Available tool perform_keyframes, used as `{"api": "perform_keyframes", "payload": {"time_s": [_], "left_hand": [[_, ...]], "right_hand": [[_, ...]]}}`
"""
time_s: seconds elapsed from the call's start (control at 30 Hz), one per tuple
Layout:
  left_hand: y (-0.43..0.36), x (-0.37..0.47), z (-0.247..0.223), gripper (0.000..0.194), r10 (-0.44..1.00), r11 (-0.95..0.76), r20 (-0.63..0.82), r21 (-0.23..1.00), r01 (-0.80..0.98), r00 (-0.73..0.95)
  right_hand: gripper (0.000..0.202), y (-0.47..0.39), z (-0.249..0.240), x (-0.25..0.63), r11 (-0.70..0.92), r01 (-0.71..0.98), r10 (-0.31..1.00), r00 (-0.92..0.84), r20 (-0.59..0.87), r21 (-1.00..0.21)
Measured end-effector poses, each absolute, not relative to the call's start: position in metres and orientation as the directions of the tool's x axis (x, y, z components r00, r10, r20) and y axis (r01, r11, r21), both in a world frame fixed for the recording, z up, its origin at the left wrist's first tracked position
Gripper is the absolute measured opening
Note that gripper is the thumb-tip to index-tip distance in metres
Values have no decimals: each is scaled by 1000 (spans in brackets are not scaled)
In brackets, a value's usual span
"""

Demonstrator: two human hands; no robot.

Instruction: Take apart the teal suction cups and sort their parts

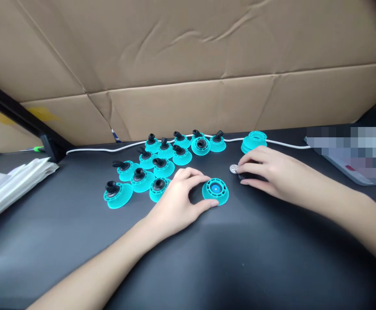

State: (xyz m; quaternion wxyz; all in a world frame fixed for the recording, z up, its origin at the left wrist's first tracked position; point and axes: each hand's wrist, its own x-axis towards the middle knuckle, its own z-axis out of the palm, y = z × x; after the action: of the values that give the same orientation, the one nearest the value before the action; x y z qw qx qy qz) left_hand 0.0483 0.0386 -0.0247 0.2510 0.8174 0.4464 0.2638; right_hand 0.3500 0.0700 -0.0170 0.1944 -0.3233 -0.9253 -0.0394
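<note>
My left hand (pixel 181 196) grips a teal cone-shaped plastic base (pixel 223 199) on the dark table, thumb on its near side and fingers on its far side. A blue disc (pixel 215 189) shows in the middle of the slotted ring on top. To the right of it, my right hand (pixel 262 172) is closed on a black part with a round silver end (pixel 233 169); the fingers hide most of this part. Just behind the right hand stands a stack of teal bases (pixel 254 142). Left of my left hand, several teal bases with black knobs (pixel 141 178) sit in rough rows.
A white cable (pixel 110 150) runs along the back, before a cardboard wall (pixel 188 103). Papers (pixel 20 185) lie at the left beside a black metal post (pixel 52 148). A pen (pixel 115 135) leans at the back. A flat packet (pixel 346 165) lies at the right, partly blurred out.
</note>
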Motion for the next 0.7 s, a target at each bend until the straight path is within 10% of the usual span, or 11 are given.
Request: {"api": "perform_keyframes", "payload": {"time_s": [0.57,0.7], "left_hand": [[38,48,-23,41,855,-492,225,637,593,467],[38,47,-20,41,832,-530,252,622,576,494]], "right_hand": [[21,75,-14,346,760,649,580,-706,406,42],[20,64,-7,330,784,610,560,-618,551,-112]]}}
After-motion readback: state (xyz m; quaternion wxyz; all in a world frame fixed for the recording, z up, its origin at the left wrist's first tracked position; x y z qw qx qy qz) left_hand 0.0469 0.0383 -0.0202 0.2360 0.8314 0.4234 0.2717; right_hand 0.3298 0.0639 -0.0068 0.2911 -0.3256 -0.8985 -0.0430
